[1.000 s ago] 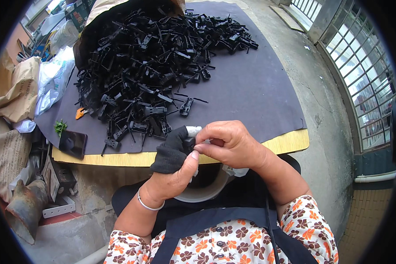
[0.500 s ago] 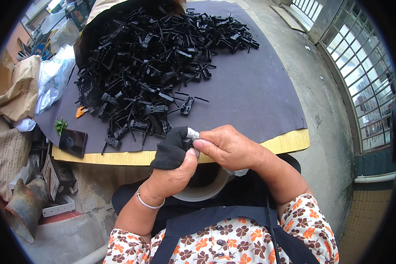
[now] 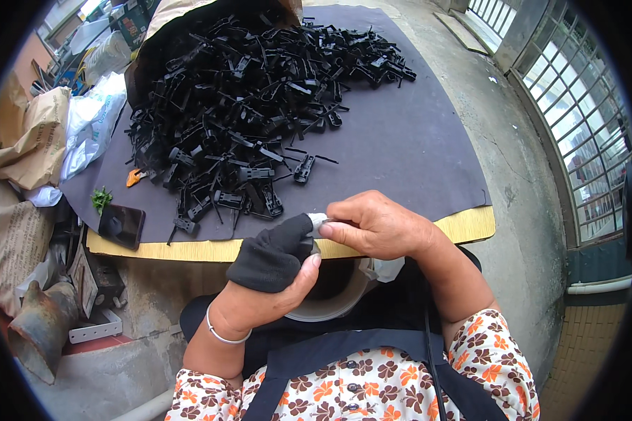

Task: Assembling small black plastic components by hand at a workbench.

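At the counter's (image 3: pixel 463 225) edge, your right hand's (image 3: pixel 383 226) fingers pinch something tiny (image 3: pixel 328 221) your left hand (image 3: pixel 272 265), grip unclear, seemingly steadies.

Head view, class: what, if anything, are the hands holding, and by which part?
The right hand pinches something small between thumb and forefinger; what, and by which part, cannot be told. Whether the left hand holds anything is hidden.
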Available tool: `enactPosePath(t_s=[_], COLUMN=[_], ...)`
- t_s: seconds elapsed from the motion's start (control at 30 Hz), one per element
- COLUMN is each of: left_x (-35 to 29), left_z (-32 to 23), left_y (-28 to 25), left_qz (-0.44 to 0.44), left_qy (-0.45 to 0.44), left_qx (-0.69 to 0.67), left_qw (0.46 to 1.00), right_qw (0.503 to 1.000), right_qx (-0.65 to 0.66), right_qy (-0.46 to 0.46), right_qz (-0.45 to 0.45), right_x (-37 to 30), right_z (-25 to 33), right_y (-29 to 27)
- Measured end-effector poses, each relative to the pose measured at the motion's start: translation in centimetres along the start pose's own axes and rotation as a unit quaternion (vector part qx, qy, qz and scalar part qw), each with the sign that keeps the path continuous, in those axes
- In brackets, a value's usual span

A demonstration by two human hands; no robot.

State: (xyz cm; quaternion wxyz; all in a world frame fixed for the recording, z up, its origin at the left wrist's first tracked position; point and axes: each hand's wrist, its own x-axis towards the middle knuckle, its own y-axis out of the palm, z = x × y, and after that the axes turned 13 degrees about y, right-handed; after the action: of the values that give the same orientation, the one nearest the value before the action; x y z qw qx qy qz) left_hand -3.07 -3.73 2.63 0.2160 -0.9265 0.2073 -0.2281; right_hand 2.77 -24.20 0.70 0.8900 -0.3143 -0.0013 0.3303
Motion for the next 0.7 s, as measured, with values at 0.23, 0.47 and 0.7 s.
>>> enactPosePath(t_s=[0.23,0.47,0.7], left_x=[-0.5,0.8,1.2], left_z=[2.2,3.6,2.3], left_y=[-0.3,0.2,-0.4], left_qz=[-0.016,-0.180,0.018], left_qy=[0.169,0.144,0.178], left_qx=[0.152,0.202,0.153], left_qw=[0.974,0.952,0.972], right_qw=[0.895,0.928,0.985], right_qx=[-0.219,-0.131,0.133], right_qy=[0.014,0.009,0.012], right_qz=[-0.388,-0.348,-0.111], right_x=[3.1,1.7,-0.6], right_z=[-2.9,-2.4,-0.6], right_y=[1.0,-0.2,-1.5])
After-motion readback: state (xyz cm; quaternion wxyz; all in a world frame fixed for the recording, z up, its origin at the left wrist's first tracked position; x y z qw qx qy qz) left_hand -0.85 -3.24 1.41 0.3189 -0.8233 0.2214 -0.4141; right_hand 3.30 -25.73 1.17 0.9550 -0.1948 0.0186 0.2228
